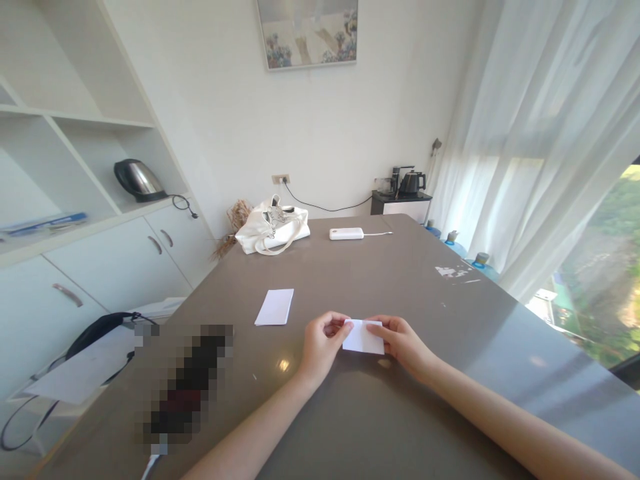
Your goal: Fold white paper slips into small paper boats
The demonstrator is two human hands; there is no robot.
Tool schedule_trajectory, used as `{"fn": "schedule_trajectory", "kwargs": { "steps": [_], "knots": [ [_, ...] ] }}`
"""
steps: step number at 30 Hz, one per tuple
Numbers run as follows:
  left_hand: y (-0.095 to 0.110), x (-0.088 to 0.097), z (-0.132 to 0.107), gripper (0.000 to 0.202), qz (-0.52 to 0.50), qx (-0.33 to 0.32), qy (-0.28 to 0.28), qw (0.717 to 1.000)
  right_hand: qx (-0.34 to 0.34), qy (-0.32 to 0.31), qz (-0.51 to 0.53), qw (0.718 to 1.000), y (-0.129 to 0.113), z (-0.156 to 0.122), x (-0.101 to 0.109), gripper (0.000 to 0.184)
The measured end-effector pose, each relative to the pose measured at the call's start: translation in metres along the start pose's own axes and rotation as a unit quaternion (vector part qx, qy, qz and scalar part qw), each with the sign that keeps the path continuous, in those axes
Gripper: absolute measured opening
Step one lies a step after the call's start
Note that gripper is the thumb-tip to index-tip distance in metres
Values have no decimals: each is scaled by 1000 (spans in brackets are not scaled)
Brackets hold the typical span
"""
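White folded paper [363,339] sits low over the grey table [380,280], close to the person, held between both hands. The left hand [323,347] pinches its upper left corner, with thumb and fingers [345,328] closed on the edge. The right hand [400,343] grips the upper right edge the same way, its fingers [373,327] curled onto the paper. The lower part of the paper shows bare between the two hands. A second white sheet [275,307] lies flat beyond the left hand, apart from it. Farther back rest a white handbag [273,230] and a white power bank [347,233] with its cable.
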State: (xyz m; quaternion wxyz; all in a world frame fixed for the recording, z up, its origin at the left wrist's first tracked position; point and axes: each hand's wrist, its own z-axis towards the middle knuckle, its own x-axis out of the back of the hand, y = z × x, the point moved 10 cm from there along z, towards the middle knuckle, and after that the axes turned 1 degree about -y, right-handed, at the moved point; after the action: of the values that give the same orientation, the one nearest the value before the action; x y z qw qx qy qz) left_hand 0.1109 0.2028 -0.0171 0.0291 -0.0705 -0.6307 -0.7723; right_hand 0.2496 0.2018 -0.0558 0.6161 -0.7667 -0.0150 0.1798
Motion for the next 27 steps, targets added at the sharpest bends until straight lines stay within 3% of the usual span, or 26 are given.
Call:
{"fn": "schedule_trajectory", "kwargs": {
  "steps": [3,6,9,11,14,17,22,27],
  "knots": [
    [9,-1,-2,20,37,-27,3,999,-6,0,-12,1000,3,0,-1,35],
    [28,-3,-7,14,118,-97,4,988,-7,6,-26,1000,5,0,1,35],
    [43,-10,-13,12,159,-159,-27,974,-4,21,-48,999,4,0,5,35],
    [46,-16,-15,14,143,-166,-58,974,0,39,-64,997,3,0,9,35],
    [37,-22,-13,20,73,-116,-93,986,3,58,-84,995,1,-1,14,35],
    [15,-23,-8,20,-19,-19,-97,995,9,66,-106,992,0,-1,15,34],
    [-29,-32,-11,28,-185,172,-111,961,21,68,-122,990,-2,-1,14,33],
    [-36,-31,-15,31,-186,208,-107,954,27,61,-130,989,-4,0,12,36]
  ]
}}
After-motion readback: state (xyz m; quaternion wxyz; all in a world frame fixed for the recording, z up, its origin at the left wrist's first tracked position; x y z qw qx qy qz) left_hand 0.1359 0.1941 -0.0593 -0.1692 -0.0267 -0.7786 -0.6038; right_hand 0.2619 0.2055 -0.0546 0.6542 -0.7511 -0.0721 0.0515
